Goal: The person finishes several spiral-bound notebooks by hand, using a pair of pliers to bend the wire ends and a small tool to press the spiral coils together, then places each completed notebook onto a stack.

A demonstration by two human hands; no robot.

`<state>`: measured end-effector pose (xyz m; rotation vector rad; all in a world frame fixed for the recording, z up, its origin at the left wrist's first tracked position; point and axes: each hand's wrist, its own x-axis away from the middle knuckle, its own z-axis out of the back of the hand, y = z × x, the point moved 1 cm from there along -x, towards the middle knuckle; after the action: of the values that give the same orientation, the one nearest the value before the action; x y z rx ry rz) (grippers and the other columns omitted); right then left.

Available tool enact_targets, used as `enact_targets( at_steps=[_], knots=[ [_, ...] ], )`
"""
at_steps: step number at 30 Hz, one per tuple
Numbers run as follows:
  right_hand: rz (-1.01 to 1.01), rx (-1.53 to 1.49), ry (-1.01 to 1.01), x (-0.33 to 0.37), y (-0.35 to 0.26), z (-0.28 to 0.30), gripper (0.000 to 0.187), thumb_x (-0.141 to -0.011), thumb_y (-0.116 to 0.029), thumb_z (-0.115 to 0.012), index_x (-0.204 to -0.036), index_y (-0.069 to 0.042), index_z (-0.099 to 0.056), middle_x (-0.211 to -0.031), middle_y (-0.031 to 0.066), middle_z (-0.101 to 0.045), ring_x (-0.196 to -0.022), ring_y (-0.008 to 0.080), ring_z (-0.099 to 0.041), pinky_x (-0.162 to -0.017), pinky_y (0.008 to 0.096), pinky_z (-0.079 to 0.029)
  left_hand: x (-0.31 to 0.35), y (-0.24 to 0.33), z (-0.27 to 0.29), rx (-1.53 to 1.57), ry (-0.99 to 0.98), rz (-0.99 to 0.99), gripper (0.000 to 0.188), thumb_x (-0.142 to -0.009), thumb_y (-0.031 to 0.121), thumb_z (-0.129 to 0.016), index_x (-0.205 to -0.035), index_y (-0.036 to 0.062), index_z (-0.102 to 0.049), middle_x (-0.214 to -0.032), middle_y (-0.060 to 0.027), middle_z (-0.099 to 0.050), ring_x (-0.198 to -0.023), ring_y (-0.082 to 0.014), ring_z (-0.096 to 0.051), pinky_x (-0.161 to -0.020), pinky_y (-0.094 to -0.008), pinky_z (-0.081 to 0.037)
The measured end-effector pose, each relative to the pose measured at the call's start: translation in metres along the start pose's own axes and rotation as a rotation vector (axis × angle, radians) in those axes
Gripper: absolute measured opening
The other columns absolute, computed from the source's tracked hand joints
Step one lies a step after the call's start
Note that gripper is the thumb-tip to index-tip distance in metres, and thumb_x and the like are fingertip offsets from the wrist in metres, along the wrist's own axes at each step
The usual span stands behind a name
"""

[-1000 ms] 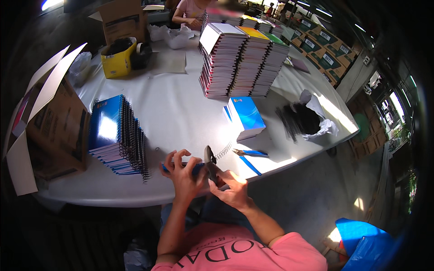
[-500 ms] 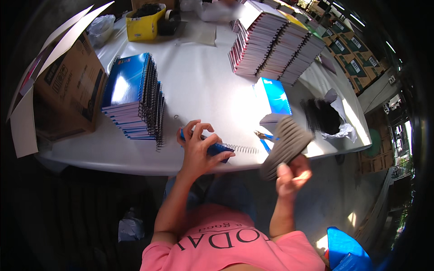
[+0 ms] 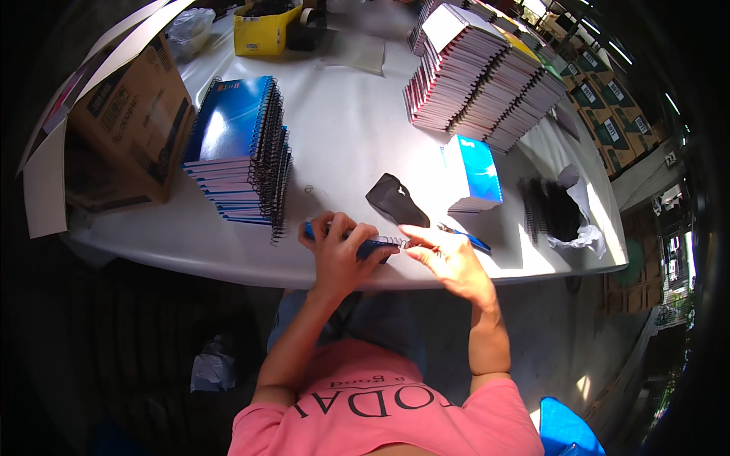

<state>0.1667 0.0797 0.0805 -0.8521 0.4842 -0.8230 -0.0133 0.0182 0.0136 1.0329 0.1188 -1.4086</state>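
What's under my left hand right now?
A blue notebook lies flat on the white table under your left hand. The hand covers most of it.

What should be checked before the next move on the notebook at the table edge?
1. Left hand steadies the blue notebook at the table edge: ok.
2. Right hand fingertips meet the notebook's end: ok.
3. Wire coil fully seated: cannot tell.
4. Stack of bound blue notebooks stands apart from the hands: ok.
5. Black cloth-like piece lies just beyond the notebook, not touching the hands: ok.
6. Pile of black coils lies off to the right, apart from both hands: ok.
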Motion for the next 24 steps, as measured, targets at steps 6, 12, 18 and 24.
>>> enact_targets(
  at_steps=[6, 12, 18, 24],
  knots=[
    [0.024, -0.253, 0.223, 0.01, 0.013, -0.019, 0.025, -0.072, 0.01, -0.07, -0.093, -0.004, -0.068, -0.086, 0.0054, -0.066, -0.076, 0.0103, -0.064, -0.065, 0.0237, -0.052, 0.0, 0.004, 0.001, -0.044, 0.011, -0.074, 0.03, -0.067, 0.042, -0.078, -0.085, 0.0209, -0.067, -0.092, -0.0017, -0.047, -0.097, -0.0268, -0.04, -0.086, -0.0443, -0.024],
    [-0.209, -0.15, -0.165, 0.004, -0.002, -0.004, 0.017, -0.092, -0.005, -0.053, -0.107, -0.004, -0.062, -0.083, 0.0067, -0.063, -0.073, 0.0095, -0.062, -0.06, 0.0218, -0.05, 0.001, 0.002, 0.01, -0.017, -0.005, -0.074, 0.035, -0.065, 0.046, -0.078, -0.084, 0.0198, -0.065, -0.098, -0.0022, -0.047, -0.102, -0.0272, -0.039, -0.086, -0.0448, -0.024],
    [-0.158, 0.141, -0.136, -0.036, 0.012, 0.02, 0.033, -0.092, -0.025, -0.055, -0.122, -0.01, -0.056, -0.103, 0.0136, -0.065, -0.092, 0.023, -0.064, -0.082, 0.0365, -0.049, 0.005, -0.011, 0.011, -0.054, -0.051, -0.13, 0.042, -0.061, 0.048, -0.08, -0.085, 0.0171, -0.062, -0.108, -0.0058, -0.046, -0.106, -0.0284, -0.037, -0.087, -0.0434, -0.028],
    [-0.076, 0.161, -0.134, -0.052, 0.042, -0.001, 0.047, -0.077, -0.016, -0.066, -0.12, -0.006, -0.049, -0.122, 0.0175, -0.057, -0.117, 0.0273, -0.053, -0.098, 0.0385, -0.042, 0.002, -0.014, 0.015, 0.148, -0.042, 0.008, 0.055, -0.052, 0.045, -0.087, -0.082, 0.0098, -0.058, -0.125, -0.016, -0.034, -0.115, -0.0327, -0.032, -0.092, -0.042, -0.032]
  ],
)
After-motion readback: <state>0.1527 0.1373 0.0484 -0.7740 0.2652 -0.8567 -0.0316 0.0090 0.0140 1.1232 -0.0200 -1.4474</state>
